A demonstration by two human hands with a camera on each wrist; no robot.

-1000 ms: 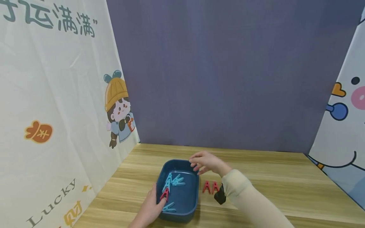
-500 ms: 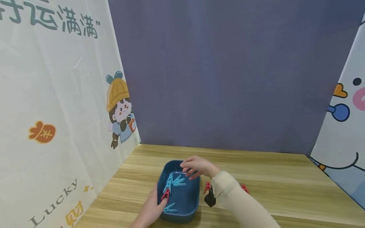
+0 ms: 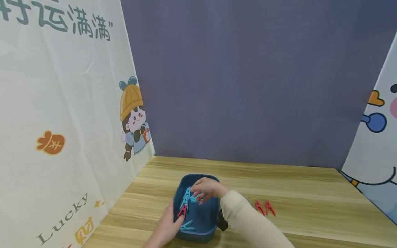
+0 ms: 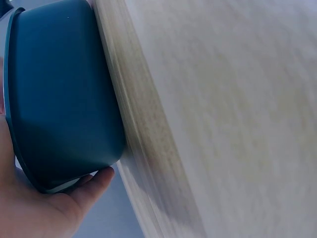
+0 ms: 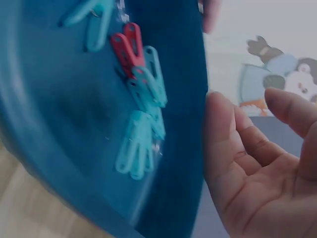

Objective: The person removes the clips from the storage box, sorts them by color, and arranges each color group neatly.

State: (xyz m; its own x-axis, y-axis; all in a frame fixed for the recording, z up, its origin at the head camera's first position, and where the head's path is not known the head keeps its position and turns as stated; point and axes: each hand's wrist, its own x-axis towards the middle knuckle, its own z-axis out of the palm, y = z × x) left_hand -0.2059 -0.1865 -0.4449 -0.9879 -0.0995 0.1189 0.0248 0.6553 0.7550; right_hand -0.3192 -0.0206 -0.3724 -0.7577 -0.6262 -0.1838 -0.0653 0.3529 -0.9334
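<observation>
A dark blue plastic bin [image 3: 198,237] stands on the table in the head view. My left hand [image 3: 167,224] grips its left rim, the thumb over the inside. In the left wrist view, fingers of that hand [image 4: 39,210] lie against the bin's outer wall [image 4: 62,94]. Inside are several light blue clothespins [image 5: 136,144] and a red clothespin [image 5: 129,49]. My right hand [image 3: 208,188] hovers over the bin, palm partly down, fingers loosely bent. The right wrist view shows nothing in that hand [image 5: 267,183]. It partly covers light blue clothespins in the head view.
Two red clothespins [image 3: 260,208] lie on the wooden table [image 3: 304,203] right of the bin; a bit of another shows by the sleeve [image 3: 248,215]. A black object [image 3: 222,222] sits below the right wrist. A dark cloth [image 3: 235,82] hangs behind the table.
My right hand has moved left and lower, from the bin's far right corner to over its middle. Red clothespins on the right have come out from behind the sleeve. The left hand keeps its grip.
</observation>
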